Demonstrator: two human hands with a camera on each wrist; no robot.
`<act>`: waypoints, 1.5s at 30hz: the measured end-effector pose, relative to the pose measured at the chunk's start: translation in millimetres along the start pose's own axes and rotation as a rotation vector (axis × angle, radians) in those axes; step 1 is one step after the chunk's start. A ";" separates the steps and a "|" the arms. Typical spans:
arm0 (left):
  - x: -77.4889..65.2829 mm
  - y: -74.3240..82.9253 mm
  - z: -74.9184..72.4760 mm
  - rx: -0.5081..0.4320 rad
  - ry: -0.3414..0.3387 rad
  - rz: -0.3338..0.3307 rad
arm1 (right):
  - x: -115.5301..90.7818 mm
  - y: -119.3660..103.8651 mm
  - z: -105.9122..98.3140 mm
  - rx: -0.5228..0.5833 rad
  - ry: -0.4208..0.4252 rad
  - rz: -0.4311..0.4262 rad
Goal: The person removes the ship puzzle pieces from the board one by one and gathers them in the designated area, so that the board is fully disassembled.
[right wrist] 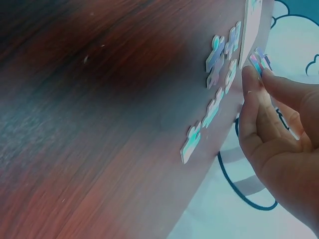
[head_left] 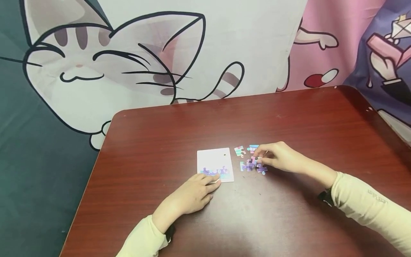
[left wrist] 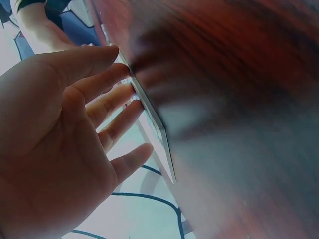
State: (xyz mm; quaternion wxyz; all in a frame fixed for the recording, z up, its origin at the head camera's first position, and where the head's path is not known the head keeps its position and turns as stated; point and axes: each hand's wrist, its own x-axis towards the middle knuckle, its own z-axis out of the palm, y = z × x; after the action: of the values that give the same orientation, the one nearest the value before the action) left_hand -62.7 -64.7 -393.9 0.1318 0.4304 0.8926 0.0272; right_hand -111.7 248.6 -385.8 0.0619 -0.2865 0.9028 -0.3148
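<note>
A square white puzzle board (head_left: 210,158) lies on the table, with purple and blue pieces (head_left: 208,171) fitted along its near edge. My left hand (head_left: 192,192) rests its outstretched fingers on that near edge; the left wrist view shows the fingertips along the board's rim (left wrist: 160,124). Right of the board, my right hand (head_left: 282,157) pinches a small puzzle piece (right wrist: 256,62) between thumb and fingers, raised off the tabletop in the right wrist view. Several loose pieces lie near it, among them a green and white one (head_left: 239,151) and a purple one (head_left: 262,170).
The reddish-brown wooden table (head_left: 154,142) extends around the board on all sides. Beyond its far edge hangs a cloth (head_left: 257,35) printed with a cartoon cat. Dark bands (head_left: 326,197) show at the wrists under pale sleeves.
</note>
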 end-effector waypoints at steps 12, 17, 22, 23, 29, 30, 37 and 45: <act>-0.8 1.4 0.8 0.016 -0.027 -0.021 | -21.4 15.5 -8.3 -0.026 0.006 0.028; -2.7 0.5 0.2 0.009 -0.014 -0.012 | -24.6 16.7 -10.2 -0.035 -0.008 0.073; -4.0 0.8 0.5 0.002 -0.011 -0.015 | -31.2 18.9 -13.6 -0.016 -0.002 0.108; -4.0 0.8 0.4 0.003 -0.011 -0.017 | -32.6 19.9 -14.2 -0.018 0.002 0.113; -1.7 0.4 0.6 0.009 -0.013 -0.013 | -44.4 26.5 -16.8 -0.038 0.024 0.143; -1.0 0.6 0.8 0.010 -0.015 -0.010 | -46.4 27.2 -16.6 -0.038 0.022 0.151; 2.4 -2.1 -1.4 0.040 0.006 0.011 | -44.9 35.0 -13.7 -0.060 0.046 0.122; -1.7 -0.7 2.7 0.021 0.026 0.010 | -38.6 37.6 -10.7 -0.078 0.020 0.106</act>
State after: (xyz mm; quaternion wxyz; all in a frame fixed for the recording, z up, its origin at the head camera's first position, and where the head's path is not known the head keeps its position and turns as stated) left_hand -61.5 -66.6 -396.3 0.1156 0.4358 0.8922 0.0243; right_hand -100.8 299.8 -402.7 0.0582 -0.2372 0.9288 -0.2787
